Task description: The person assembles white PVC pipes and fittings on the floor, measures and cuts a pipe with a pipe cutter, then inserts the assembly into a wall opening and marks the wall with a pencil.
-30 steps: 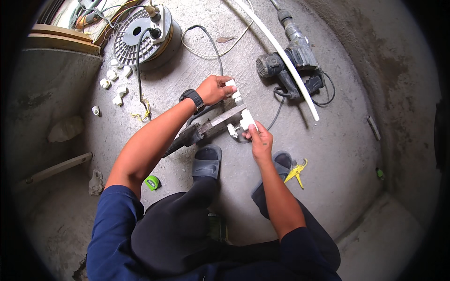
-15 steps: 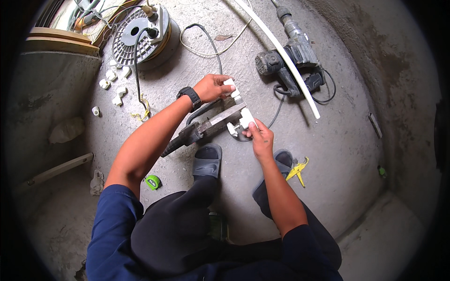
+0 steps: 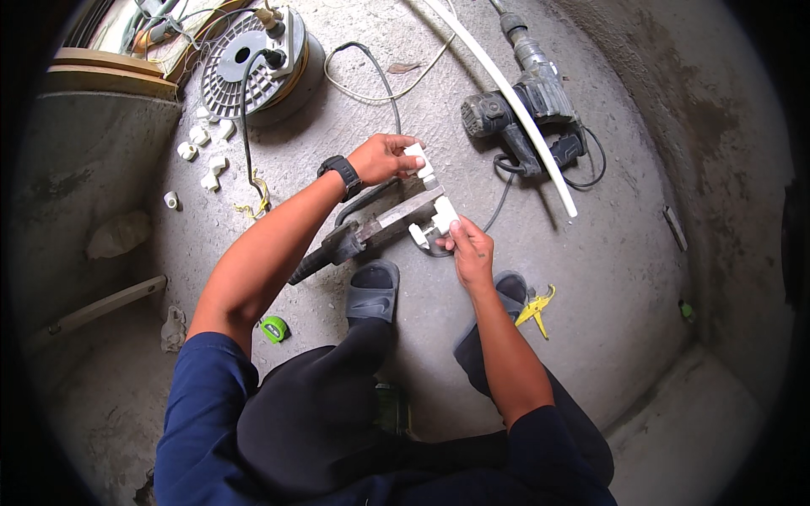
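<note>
A pipe fusion welder, with a flat grey metal plate and a black grip, lies between my feet. My left hand is closed on a white plastic pipe fitting, held against the far side of the plate near its tip. At the near side, my right hand pinches a white fitting assembly, whose top meets the plate. A shorter white branch sticks out from that assembly toward the left. My fingers partly cover both pieces.
Several loose white fittings lie at the left below a cable reel. A long white pipe crosses over a rotary hammer. Near my feet are a green tape measure and yellow pipe cutters.
Almost nothing differs. Both hands keep their grip on the white fittings at the welder's plate, with only a very slight shift of the view.
</note>
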